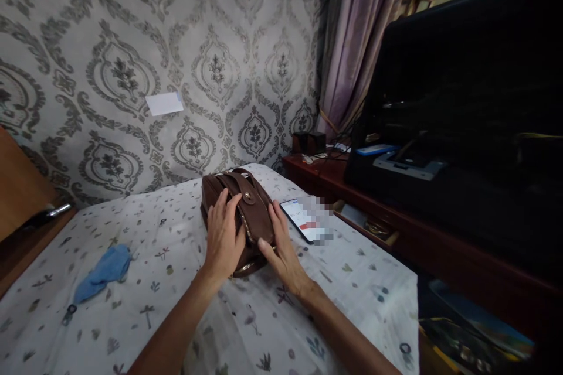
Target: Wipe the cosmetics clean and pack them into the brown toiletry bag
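Note:
A brown leather handbag (259, 218) with a metal zip and a snap tab lies on a white, printed bedcover (167, 299). On its left part rests my left hand (223, 237), fingers stretched out and slightly bent over the leather, thumb near the zip. My right hand (282, 252) holds the bag's right side, with the thumb on top and the fingers along the edge. The zip looks partly parted, but the bag's inside is hidden. Just right of the bag lies a phone (299, 220) with a lit screen, partly blurred out.
A crumpled blue cloth (105, 272) lies to the left on the cover. At the right stands a dark red desk (325, 173) with a partly pulled-out drawer (365, 225) and a large black screen (448, 99). Patterned wallpaper and a purple curtain (356, 29) are behind.

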Motion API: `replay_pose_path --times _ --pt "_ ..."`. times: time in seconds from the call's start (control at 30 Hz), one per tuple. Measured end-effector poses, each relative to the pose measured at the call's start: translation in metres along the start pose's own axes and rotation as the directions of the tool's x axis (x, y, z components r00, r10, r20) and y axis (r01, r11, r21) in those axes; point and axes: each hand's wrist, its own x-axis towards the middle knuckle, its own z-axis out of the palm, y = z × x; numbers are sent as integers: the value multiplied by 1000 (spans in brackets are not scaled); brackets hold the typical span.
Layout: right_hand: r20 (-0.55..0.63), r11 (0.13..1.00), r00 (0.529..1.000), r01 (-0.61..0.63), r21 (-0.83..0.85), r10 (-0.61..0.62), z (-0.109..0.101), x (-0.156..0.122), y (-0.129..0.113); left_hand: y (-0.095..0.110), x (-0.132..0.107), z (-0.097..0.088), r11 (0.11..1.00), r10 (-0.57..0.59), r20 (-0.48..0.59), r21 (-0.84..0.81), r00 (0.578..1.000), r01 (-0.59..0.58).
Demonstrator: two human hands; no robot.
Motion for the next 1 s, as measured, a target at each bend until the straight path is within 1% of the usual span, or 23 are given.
replay_pose_path --times 0.1,0.17,0.27,0.4,0.5,0.57,0.63,0.73,0.8,0.9,1.0 --pt "-10 1000 1000 -22 -8 22 -4 5 -3 -1 0 -2 1000 10 17 -2 1000 -10" --pt "10 1000 1000 -28 8 28 -10 11 -3 -2 0 -3 1000 25 44 -12 999 -25" --pt "115 999 993 -40 33 35 -24 27 -2 -5 -1 -4 999 36 61 -33 997 -34" --pt "271 991 962 -64 115 30 -42 52 2 -8 -1 -1 999 17 36 -46 999 -15" --pt "288 972 957 -81 222 14 -47 73 3 -9 -2 2 999 31 15 -33 999 -31" --pt "258 950 965 -116 290 40 -44 88 3 -8 -3 2 999 41 11 -26 999 -40" --pt "221 929 969 -181 322 111 -37 105 3 -8 -3 2 999 36 18 -22 999 -36" --pt "177 910 957 -277 307 231 -22 126 3 -7 -4 0 1000 12 48 -19 999 -11" --pt "163 913 946 -314 261 279 -15 134 2 -6 -4 -1 1000 -2 69 -16 998 3" --pt "195 936 938 -317 150 287 -12 136 -1 -6 -3 0 1000 -7 82 -14 997 8" --pt "256 962 934 -270 49 249 -16 134 -7 -6 -2 0 1000 -19 81 -12 997 20"
